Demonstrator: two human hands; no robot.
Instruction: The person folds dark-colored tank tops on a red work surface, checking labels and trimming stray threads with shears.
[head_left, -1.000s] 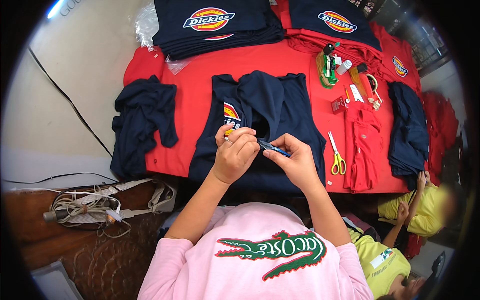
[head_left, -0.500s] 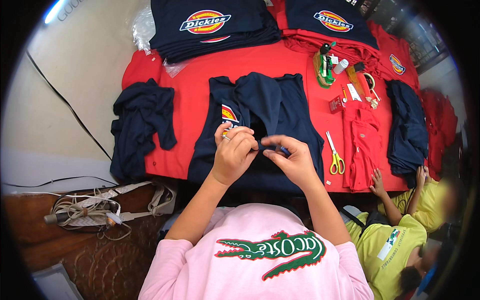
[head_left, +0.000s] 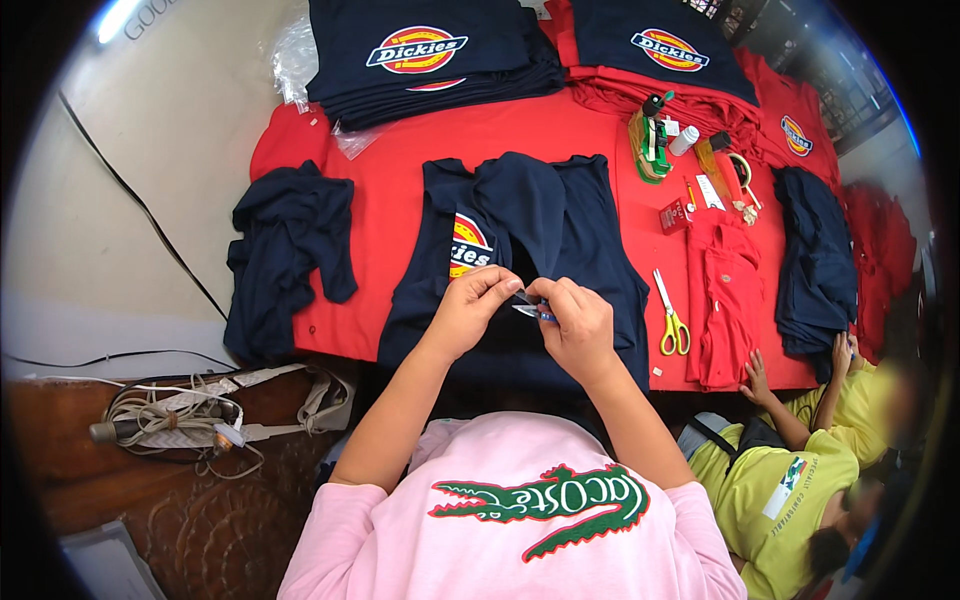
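Observation:
A navy sleeveless garment (head_left: 600,230) with a red and yellow printed badge lies spread on the red-covered table in front of me. Over its dark gap, my left hand (head_left: 472,308) is closed, thumb and forefinger pinching what looks like a bit of the navy fabric edge. My right hand (head_left: 580,322) is closed around small blue-handled thread snips (head_left: 546,313). Their shiny metal points toward the left fingertips. The two hands nearly meet at the fingertips, and the exact spot between them is too small to make out.
Yellow-handled scissors (head_left: 673,325) lie to the right, beside folded red cloth (head_left: 722,290). Behind stand navy garment stacks (head_left: 440,75) and a green tape dispenser (head_left: 650,145). Crumpled navy cloth (head_left: 290,250) lies left. A co-worker in yellow (head_left: 790,490) is at the right, hands at the table edge.
My left hand has turned and lowered slightly, its fingers folding in to a pinch. The snips in my right hand now show their metal, and more of the printed badge is uncovered.

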